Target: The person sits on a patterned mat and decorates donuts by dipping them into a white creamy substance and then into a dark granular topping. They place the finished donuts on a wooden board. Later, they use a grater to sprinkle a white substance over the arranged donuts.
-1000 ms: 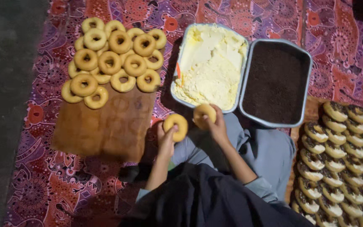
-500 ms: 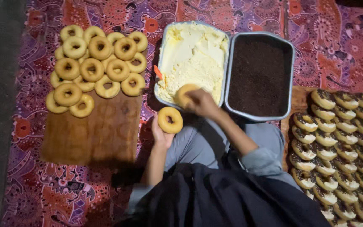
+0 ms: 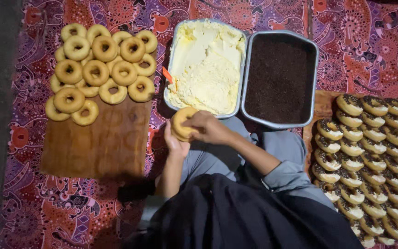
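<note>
Cream tray, sprinkle tray, held doughnut

A wooden board lies at nine o'clock, with plain doughnuts heaped on its far end. At twelve o'clock a tray of cream sits left of, and touching, a tray of sprinkles. Finished doughnuts lie in rows at three o'clock.

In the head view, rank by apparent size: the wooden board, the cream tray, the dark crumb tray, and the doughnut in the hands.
1. Wooden board
2. Cream tray and dark crumb tray: look alike, unranked
3. Doughnut
</note>
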